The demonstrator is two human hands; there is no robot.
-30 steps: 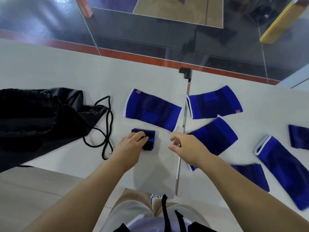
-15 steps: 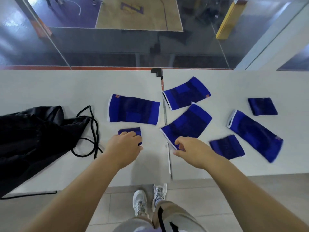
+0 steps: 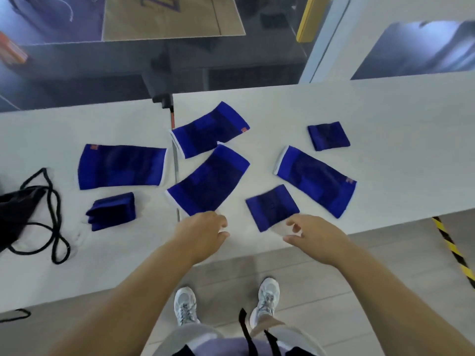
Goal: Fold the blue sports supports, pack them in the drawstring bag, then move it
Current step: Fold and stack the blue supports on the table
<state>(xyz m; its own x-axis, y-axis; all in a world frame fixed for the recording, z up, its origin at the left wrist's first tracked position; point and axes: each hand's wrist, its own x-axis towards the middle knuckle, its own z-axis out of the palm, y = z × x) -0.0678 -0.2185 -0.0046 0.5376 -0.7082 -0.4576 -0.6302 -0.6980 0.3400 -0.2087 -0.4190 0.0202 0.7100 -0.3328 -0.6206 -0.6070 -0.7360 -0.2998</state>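
Note:
Several blue sports supports lie on the white table (image 3: pixel 385 119). A folded support (image 3: pixel 111 210) rests at the left, below a flat long support (image 3: pixel 120 167). Another long support (image 3: pixel 208 182) lies in the middle, and my left hand (image 3: pixel 203 233) hovers at its near end, fingers curled, holding nothing. My right hand (image 3: pixel 312 236) is open just below a short support (image 3: pixel 272 206), fingertips near its lower edge. The black drawstring bag (image 3: pixel 15 211) sits at the far left, partly out of frame, its cord (image 3: pixel 55 227) trailing on the table.
More supports lie further out: one at the top middle (image 3: pixel 208 131), a long one at the right (image 3: pixel 317 181), a small one at the far right (image 3: pixel 329 136). A seam (image 3: pixel 175 160) divides two tabletops. The near table edge runs by my hands. Yellow-black tape (image 3: pixel 455 253) marks the floor.
My left hand let go of the folded support and moved right to the middle long support. My right hand moved right to the short support. The view swung right.

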